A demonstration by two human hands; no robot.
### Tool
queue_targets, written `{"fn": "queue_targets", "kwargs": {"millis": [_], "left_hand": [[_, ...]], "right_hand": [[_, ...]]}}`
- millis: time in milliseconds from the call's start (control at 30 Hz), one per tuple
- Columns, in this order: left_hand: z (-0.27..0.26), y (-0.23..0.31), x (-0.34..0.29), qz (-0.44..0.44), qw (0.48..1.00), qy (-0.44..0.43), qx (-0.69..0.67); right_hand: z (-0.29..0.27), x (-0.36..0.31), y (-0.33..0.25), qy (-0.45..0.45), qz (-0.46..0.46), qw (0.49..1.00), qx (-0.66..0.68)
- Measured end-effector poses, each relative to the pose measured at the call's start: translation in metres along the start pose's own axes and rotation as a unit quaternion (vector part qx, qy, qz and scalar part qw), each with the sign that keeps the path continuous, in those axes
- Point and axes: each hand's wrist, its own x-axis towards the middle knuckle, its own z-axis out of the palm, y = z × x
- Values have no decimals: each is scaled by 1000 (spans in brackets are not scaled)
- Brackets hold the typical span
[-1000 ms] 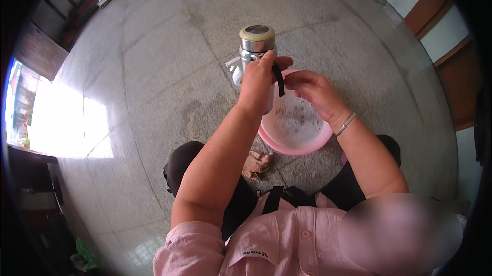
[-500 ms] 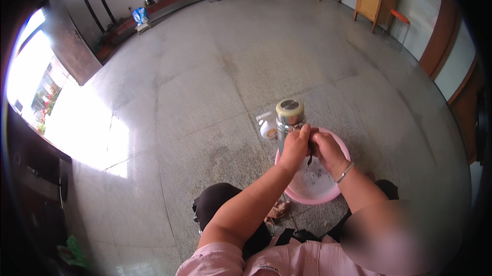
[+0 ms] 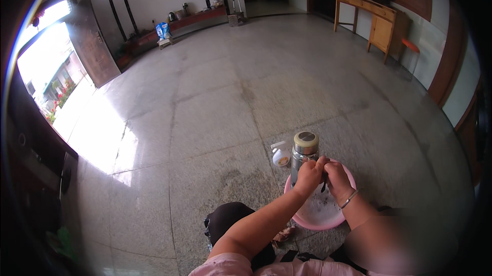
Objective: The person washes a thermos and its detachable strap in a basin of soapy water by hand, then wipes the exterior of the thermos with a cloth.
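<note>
Our left hand (image 3: 308,176) grasps the vacuum flask (image 3: 298,162), pink basin's (image 3: 319,226) 11 o'clock | right hand (image 3: 338,177) by black strap (image 3: 324,187), grip unclear | lid (image 3: 306,141) on, flask not set down

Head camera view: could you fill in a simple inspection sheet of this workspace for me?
Surface: grey floor, with joint lines and darker patches.
Job's things: metal flask with cream-rimmed lid, overlapping the pink basin in view.
Clutter: white spray bottle and brownish cloth, both on the floor.
Hands: left hand grips the flask; right hand close by, its hold unclear.
Cables: nothing seen.
Surroundings: open door, wooden desk, orange stool.
</note>
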Motion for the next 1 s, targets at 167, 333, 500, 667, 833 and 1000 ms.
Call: {"fn": "queue_targets", "kwargs": {"millis": [167,333,500,667,833,1000], "left_hand": [[-3,-26,10,46,993,97,43],[3,-5,0,60,991,83,84],[-1,-2,5,60,996,71,6],[-3,13,0,67,995,68,-6],[-2,15,3,56,997,52,-21],[3,19,-5,8,1000,13,-11]], "right_hand": [[9,-2,-1,-7,3,1000,-16],[6,-11,-7,6,7,1000,-18],[1,-16,-6,-12,28,999,-23],[-3,-27,-6,-25,42,997,-53],[-6,-38,-7,-22,97,994,-50],[-11,-28,-2,-65,65,996,4]]}}
